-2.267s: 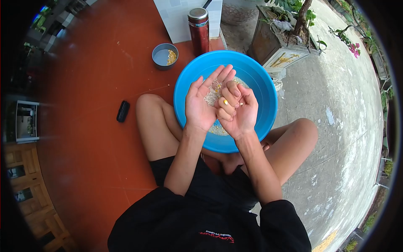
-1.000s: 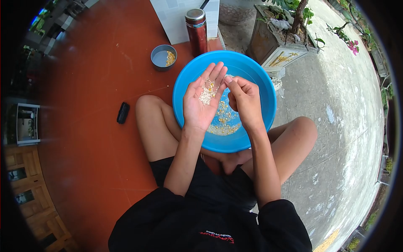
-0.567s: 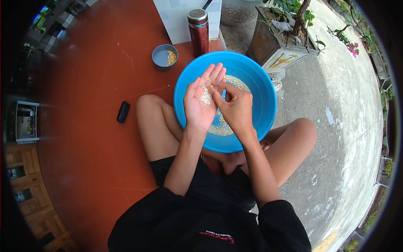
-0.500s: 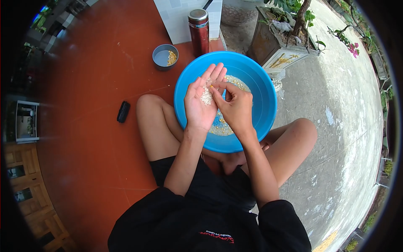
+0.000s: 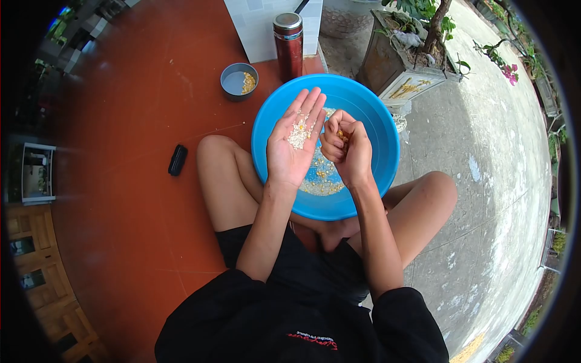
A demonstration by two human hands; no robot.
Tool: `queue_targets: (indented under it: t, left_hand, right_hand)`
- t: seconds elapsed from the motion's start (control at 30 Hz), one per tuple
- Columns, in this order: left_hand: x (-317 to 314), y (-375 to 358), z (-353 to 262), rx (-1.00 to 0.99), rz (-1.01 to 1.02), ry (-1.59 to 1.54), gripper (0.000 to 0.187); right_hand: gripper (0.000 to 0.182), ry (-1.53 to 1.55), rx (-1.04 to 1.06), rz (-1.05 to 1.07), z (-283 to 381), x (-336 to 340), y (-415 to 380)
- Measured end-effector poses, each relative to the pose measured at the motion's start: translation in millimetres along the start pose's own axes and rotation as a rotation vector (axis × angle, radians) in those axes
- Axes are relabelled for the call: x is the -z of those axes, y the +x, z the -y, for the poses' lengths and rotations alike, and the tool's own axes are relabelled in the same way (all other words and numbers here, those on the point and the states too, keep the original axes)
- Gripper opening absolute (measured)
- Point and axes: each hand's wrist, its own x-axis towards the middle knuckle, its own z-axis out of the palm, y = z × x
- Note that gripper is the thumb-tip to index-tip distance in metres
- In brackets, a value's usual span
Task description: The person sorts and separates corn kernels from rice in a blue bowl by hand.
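A blue basin (image 5: 384, 163) sits between my legs, with pale grains and yellow kernels (image 5: 322, 186) spread over its bottom. Above it my left hand (image 5: 292, 148) lies palm up, fingers stretched out, with a small heap of white grains (image 5: 299, 134) and a few yellow bits on the palm. Just right of it, not touching, my right hand (image 5: 348, 147) is curled round several yellow kernels (image 5: 343, 137), which show between thumb and fingers. A grey bowl (image 5: 232, 89) with yellow kernels at its right side stands on the red floor, left of the basin.
A red flask (image 5: 289, 51) stands behind the basin, beside a light tiled block (image 5: 257, 30). To the right back is a planter (image 5: 396, 66) with a small tree. A black object (image 5: 177, 160) lies on the red floor at the left.
My right hand has moved off the left palm to the right and turned, its fingers now curled with the kernels showing. My left hand's fingers are a little more spread.
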Motion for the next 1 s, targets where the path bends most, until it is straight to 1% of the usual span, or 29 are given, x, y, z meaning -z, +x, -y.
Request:
queue_targets:
  t: [0.03,0.1,0.2,0.23,0.3,0.33,0.43,0.53,0.63,0.73,0.87,1.0]
  left_hand:
    - [0.0,0.1,-0.1,-0.018,0.000,0.068,0.063]
    - [-0.7,-1.2,-1.6,-0.025,0.012,0.099,0.067]
    - [-2.6,-1.4,-4.5,-0.045,0.015,0.133,0.072]
    - [-2.9,-1.1,-5.1,-0.052,0.013,0.143,0.072]
    - [4.2,1.3,-7.0,-0.054,0.041,0.084,0.071]
    - [7.9,1.9,-7.8,-0.055,0.055,0.056,0.070]
    - [4.1,0.6,-10.1,-0.049,0.034,-0.002,0.069]
    - [2.8,0.5,-10.5,-0.042,0.024,0.007,0.068]
    - [1.7,0.3,-9.9,-0.039,0.015,0.030,0.067]
    - [0.0,0.0,-8.4,-0.031,0.008,0.043,0.067]
    - [0.0,0.1,-7.1,-0.031,-0.005,0.035,0.067]
    - [2.3,0.2,-5.0,-0.033,-0.009,0.050,0.068]
  right_hand:
    - [0.021,-0.137,-0.010,-0.033,-0.6,1.3,-0.6]
    - [0.025,-0.408,-0.030,-0.100,2.3,-5.2,-3.2]
    - [0.027,-0.781,0.184,-0.099,-4.9,-10.4,-2.1]
    - [0.013,-0.846,0.173,-0.124,-2.3,-11.1,-4.2]
    - [0.010,-1.025,0.243,-0.130,1.8,-13.7,-8.3]
    - [0.011,-1.113,0.279,-0.134,3.0,-15.5,-9.6]
    - [0.021,-1.177,0.308,-0.142,6.2,-22.3,-12.3]
    - [0.019,-1.285,0.338,-0.132,1.5,-18.7,-10.8]
    - [0.020,-1.324,0.381,-0.114,1.1,-20.7,-10.8]
    - [0.019,-1.345,0.342,-0.093,3.1,-24.5,-10.4]
    - [0.014,-1.388,0.410,-0.039,5.9,-23.0,-10.7]
    - [0.013,-1.415,0.442,-0.046,3.9,-21.0,-11.6]
